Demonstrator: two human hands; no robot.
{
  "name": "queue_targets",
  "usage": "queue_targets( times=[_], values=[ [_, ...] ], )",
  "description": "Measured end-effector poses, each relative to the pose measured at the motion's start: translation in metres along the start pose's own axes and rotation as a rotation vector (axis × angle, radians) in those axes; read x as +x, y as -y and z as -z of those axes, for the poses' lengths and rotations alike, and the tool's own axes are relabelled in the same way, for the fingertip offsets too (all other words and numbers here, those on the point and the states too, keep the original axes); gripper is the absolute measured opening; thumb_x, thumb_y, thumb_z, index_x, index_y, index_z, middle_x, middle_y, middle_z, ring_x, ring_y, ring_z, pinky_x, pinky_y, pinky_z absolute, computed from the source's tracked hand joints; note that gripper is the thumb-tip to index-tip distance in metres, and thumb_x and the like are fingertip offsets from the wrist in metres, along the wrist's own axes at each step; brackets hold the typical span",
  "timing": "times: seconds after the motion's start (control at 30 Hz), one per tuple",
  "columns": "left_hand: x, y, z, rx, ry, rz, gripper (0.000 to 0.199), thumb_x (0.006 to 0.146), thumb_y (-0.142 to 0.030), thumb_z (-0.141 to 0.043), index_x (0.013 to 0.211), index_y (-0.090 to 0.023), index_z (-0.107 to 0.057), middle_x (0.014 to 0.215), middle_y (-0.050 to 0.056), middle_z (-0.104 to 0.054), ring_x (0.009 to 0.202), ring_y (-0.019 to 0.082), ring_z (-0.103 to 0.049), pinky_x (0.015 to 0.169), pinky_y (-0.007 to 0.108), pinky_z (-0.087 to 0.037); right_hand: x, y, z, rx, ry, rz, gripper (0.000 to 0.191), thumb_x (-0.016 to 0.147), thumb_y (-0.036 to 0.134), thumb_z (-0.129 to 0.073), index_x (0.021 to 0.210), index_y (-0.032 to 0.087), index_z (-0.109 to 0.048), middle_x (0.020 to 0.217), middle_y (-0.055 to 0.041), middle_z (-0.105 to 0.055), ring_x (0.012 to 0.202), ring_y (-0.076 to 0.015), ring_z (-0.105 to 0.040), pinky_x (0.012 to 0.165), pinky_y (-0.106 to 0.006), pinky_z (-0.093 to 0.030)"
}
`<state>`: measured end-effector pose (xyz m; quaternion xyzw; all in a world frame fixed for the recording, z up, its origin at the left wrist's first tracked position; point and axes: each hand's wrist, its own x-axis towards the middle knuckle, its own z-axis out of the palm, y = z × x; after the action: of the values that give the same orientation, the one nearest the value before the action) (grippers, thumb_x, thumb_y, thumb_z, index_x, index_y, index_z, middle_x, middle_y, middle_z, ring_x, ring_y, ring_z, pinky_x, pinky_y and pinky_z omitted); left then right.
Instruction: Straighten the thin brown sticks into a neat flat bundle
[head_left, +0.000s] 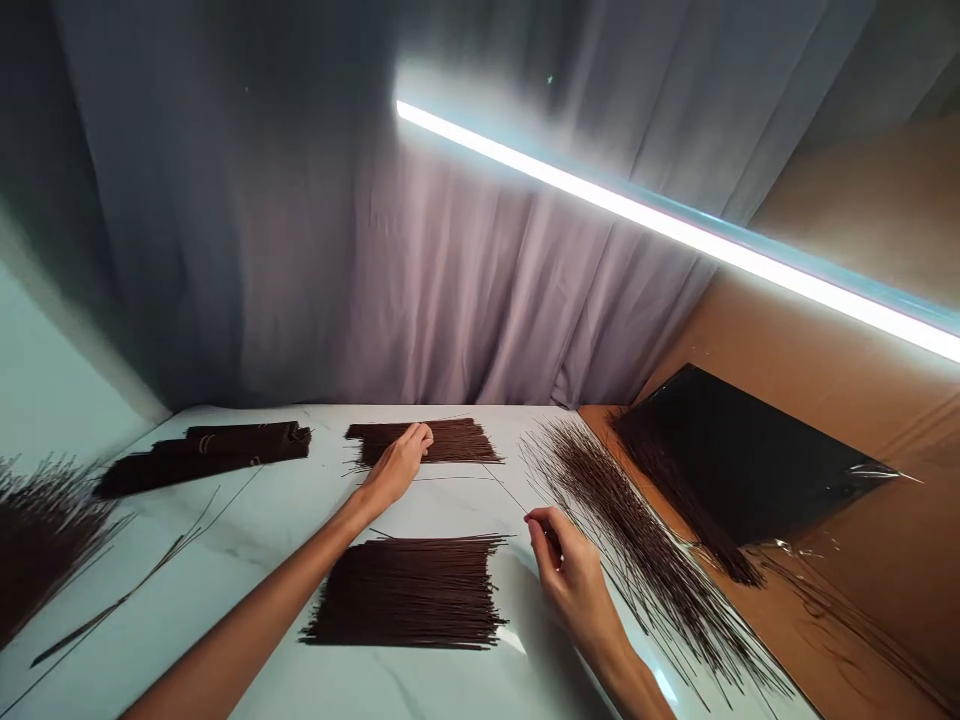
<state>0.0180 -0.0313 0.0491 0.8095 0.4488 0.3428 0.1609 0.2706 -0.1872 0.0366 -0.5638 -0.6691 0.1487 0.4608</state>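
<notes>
My left hand (405, 458) rests over the far pile of thin dark brown sticks (457, 440), its fingers closed. What those fingers hold, if anything, is hidden. On the right, my right hand (566, 560) pinches the end of a single thin stick (510, 494), which slants up and left toward the far pile. A nearer pile of the same sticks (412, 592) lies below and between my hands, laid side by side with fairly even ends. Beside my right hand spreads a long, loose heap of sticks (645, 530).
Rolled dark bundles with ties (240, 447) lie at the back left of the white table (232, 560). Several stray sticks (142, 575) and another loose heap (45, 540) are nearer. A black sheet (757, 450) is at right. A bright tube light (675, 228) hangs before a curtain (315, 250).
</notes>
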Motion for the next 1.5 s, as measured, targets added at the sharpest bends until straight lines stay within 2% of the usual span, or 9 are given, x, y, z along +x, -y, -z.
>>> queue_targets(
  times=[0.23, 0.33, 0.5, 0.63, 0.77, 0.9, 1.0, 1.13, 1.5],
  values=[
    [-0.063, -0.073, 0.008, -0.196, 0.13, 0.082, 0.036, 0.107, -0.037, -0.033, 0.099, -0.022, -0.066, 0.079, -0.002, -0.061, 0.075, 0.017, -0.061, 0.074, 0.026, -0.049, -0.022, 0.033, -0.039, 0.315, 0.198, -0.078, 0.03, 0.106, 0.043, -0.045, 0.101, 0.019, -0.062, 0.075, -0.0014, -0.07, 0.058, -0.0146, -0.064, 0.054, -0.023, -0.05],
    [-0.088, -0.095, 0.013, -0.338, 0.134, 0.22, 0.046, 0.107, -0.045, -0.031, 0.092, -0.022, -0.068, 0.071, -0.003, -0.055, 0.068, 0.016, -0.053, 0.069, 0.026, -0.045, -0.03, 0.045, -0.046, 0.19, 0.199, 0.127, 0.023, 0.107, 0.031, -0.043, 0.107, 0.02, -0.064, 0.078, -0.0013, -0.072, 0.059, -0.0143, -0.066, 0.057, -0.024, -0.053],
    [-0.104, -0.108, 0.021, -0.549, 0.232, 0.327, 0.05, 0.104, -0.051, -0.036, 0.073, -0.021, -0.061, 0.071, -0.001, -0.057, 0.069, 0.017, -0.05, 0.07, 0.028, -0.042, -0.022, 0.064, -0.023, -0.452, -0.128, 0.597, 0.039, 0.101, 0.015, -0.048, 0.139, 0.022, -0.057, 0.132, -0.0133, -0.067, 0.116, -0.0294, -0.063, 0.096, -0.044, -0.051],
    [-0.111, -0.117, 0.042, -0.446, 0.264, 0.354, 0.048, 0.103, -0.053, -0.037, 0.07, -0.023, -0.057, 0.072, 0.0, -0.057, 0.073, 0.02, -0.053, 0.074, 0.032, -0.044, -0.009, 0.06, -0.009, -0.54, 0.061, 0.763, 0.048, 0.101, 0.006, -0.036, 0.142, 0.021, -0.055, 0.113, -0.0094, -0.074, 0.112, -0.0258, -0.065, 0.105, -0.046, -0.044],
    [-0.121, -0.126, 0.072, -0.368, -0.033, 0.222, 0.039, 0.104, -0.049, -0.038, 0.085, -0.027, -0.064, 0.092, 0.005, -0.065, 0.101, 0.027, -0.056, 0.095, 0.039, -0.042, -0.006, 0.036, 0.002, -0.41, 0.051, 0.454, 0.04, 0.102, 0.011, -0.035, 0.127, 0.019, -0.066, 0.083, -0.0056, -0.071, 0.069, -0.0191, -0.066, 0.071, -0.033, -0.054],
    [-0.129, -0.127, 0.07, -0.575, 0.192, 0.394, 0.045, 0.103, -0.056, -0.04, 0.073, -0.024, -0.052, 0.075, 0.0, -0.055, 0.069, 0.017, -0.05, 0.065, 0.029, -0.042, -0.012, 0.035, 0.009, -0.064, -0.121, 0.052, 0.029, 0.105, 0.033, -0.048, 0.119, 0.019, -0.069, 0.067, 0.0002, -0.062, 0.055, -0.0159, -0.058, 0.051, -0.026, -0.048],
    [-0.129, -0.119, 0.044, -0.745, 0.286, 0.522, 0.044, 0.098, -0.062, -0.047, 0.079, -0.022, -0.05, 0.078, -0.002, -0.048, 0.063, 0.012, -0.038, 0.052, 0.023, -0.029, -0.021, 0.049, -0.003, 0.068, -0.026, 0.11, 0.03, 0.106, 0.03, -0.045, 0.125, 0.02, -0.066, 0.083, -0.0048, -0.067, 0.072, -0.0182, -0.065, 0.062, -0.026, -0.054],
    [-0.128, -0.105, 0.017, -0.784, 0.321, 0.497, 0.048, 0.1, -0.064, -0.04, 0.084, -0.021, -0.053, 0.067, -0.007, -0.031, 0.056, 0.011, -0.023, 0.048, 0.023, -0.021, -0.033, 0.053, -0.03, 0.048, 0.089, 0.315, 0.035, 0.105, 0.02, -0.039, 0.133, 0.019, -0.06, 0.094, -0.0089, -0.067, 0.077, -0.0179, -0.068, 0.067, -0.026, -0.058],
    [-0.13, -0.098, 0.01, -0.587, 0.24, 0.473, 0.048, 0.103, -0.059, -0.033, 0.073, -0.022, -0.042, 0.072, -0.003, -0.041, 0.068, 0.015, -0.038, 0.057, 0.024, -0.03, -0.044, 0.037, -0.046, -0.331, 0.131, 0.364, 0.039, 0.106, 0.02, -0.032, 0.133, 0.015, -0.06, 0.086, -0.0083, -0.068, 0.066, -0.0187, -0.071, 0.053, -0.025, -0.057]
  ],
)
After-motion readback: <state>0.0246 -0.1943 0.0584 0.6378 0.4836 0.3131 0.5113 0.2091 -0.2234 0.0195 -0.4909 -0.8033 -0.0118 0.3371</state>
